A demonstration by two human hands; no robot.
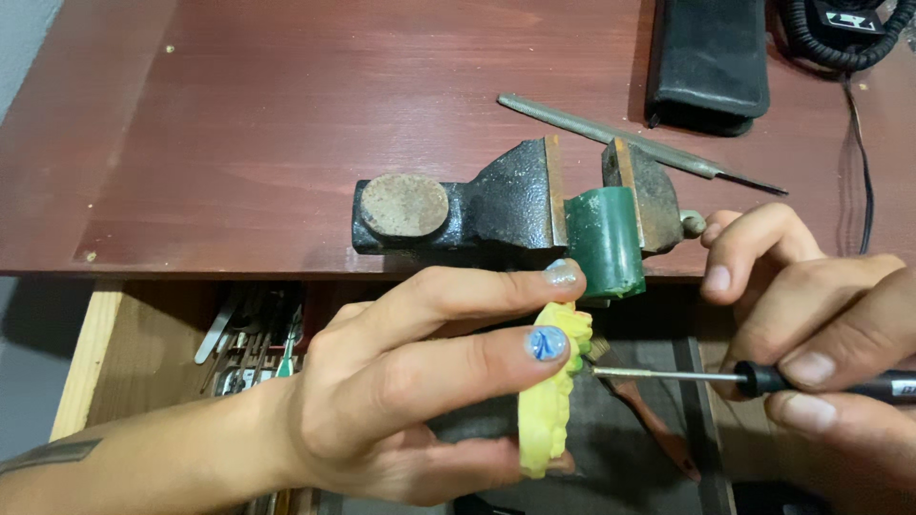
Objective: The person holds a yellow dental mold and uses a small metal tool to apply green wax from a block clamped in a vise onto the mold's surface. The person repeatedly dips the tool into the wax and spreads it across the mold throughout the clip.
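Gripping a yellow dental cast between thumb and fingers, the left hand held it upright, long axis running toward and away from the surface edge, just below the vise clamping a green block. The right hand was closed around a thin tool, shaft horizontal, tip pointing left at the cast.

A small workshop or craft bench, judging by the rusty black vise on a reddish wooden table, a metal file beside it, and an open drawer crammed with hand tools.
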